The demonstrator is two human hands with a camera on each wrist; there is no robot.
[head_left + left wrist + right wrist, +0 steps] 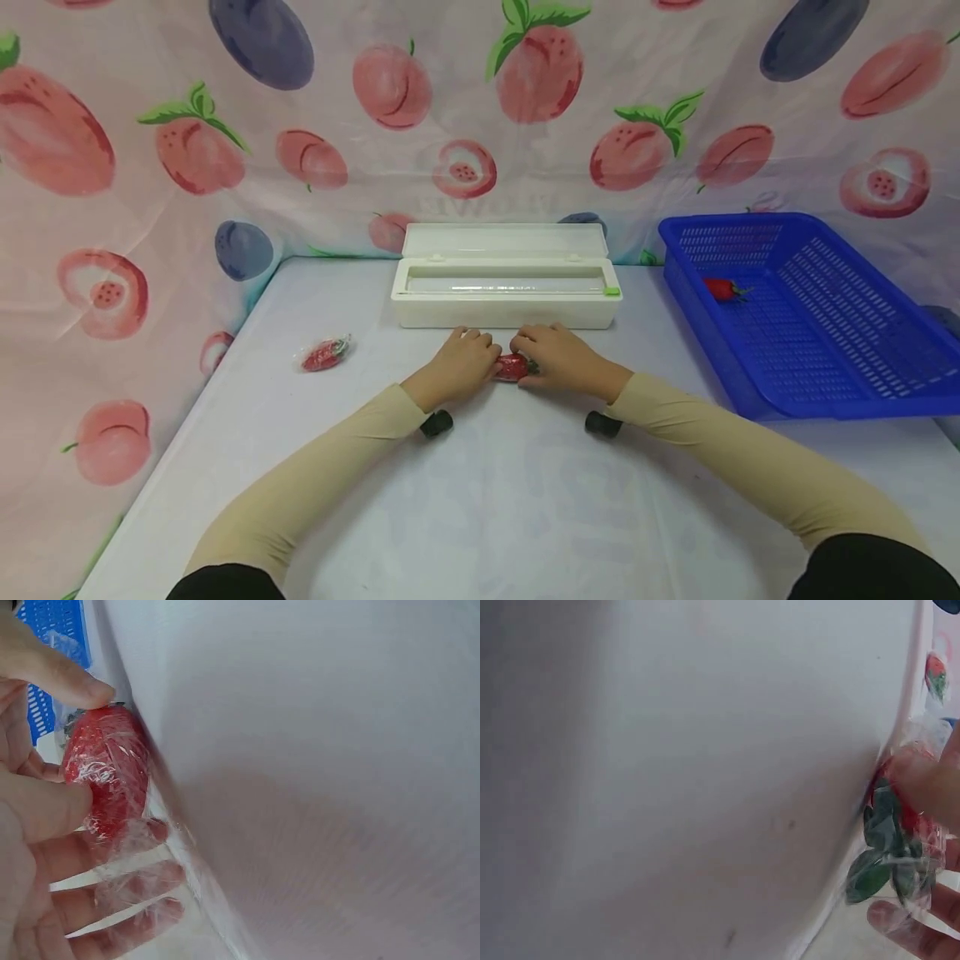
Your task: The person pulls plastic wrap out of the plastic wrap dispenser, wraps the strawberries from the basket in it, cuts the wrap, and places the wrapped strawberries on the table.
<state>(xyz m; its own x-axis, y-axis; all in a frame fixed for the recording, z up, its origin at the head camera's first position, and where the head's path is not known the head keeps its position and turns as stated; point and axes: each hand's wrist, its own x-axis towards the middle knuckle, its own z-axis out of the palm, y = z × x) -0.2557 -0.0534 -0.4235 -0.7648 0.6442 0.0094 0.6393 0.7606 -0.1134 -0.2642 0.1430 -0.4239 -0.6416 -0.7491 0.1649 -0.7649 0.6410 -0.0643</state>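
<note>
A red strawberry (512,367) with green leaves, wrapped in clear cling film, is between both hands just in front of a white cling film dispenser (506,312). My left hand (467,362) pinches its red end, the thumb pressing on the shiny film in the left wrist view. From the other side my right hand (562,360) pinches it near the leaves (885,825), where loose film spreads over the fingers. Farther left on the table lies another wrapped strawberry (326,354). The dispenser's lid stands up, and a green slider sits at its right end.
On the right stands a blue plastic basket (750,367) with one unwrapped strawberry (723,290) inside. White cloth (525,500) covers the table. Behind it hangs a fruit-patterned curtain (300,200).
</note>
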